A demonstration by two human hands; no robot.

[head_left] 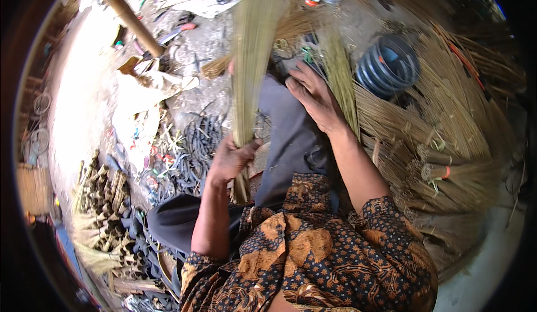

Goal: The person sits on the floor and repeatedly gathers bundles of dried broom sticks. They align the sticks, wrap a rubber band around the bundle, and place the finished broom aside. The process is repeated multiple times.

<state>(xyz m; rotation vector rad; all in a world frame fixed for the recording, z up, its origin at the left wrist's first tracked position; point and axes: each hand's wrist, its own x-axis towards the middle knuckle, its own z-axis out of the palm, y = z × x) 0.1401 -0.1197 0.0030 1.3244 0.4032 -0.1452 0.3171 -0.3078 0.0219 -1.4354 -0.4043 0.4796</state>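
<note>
My left hand (233,160) is closed around the lower part of a bundle of greenish-yellow straw (250,71). The bundle stands nearly upright, its cut ends showing below my fist and its upper part blurred by motion. My right hand (317,96) is beside my right knee, fingers apart, with nothing visible in it. Just right of that hand lies another greenish straw bundle (341,74). Behind my knee some brown straw (299,25) is spread on the ground.
A dark blue ribbed bucket (387,68) stands at the right, by large heaps of dry straw (447,82). Tied bundles (442,172) lie nearer. Black strips (201,144) litter the ground at left, with stacked short-handled bundles (106,194) beyond. A wooden pole (128,18) slants at upper left.
</note>
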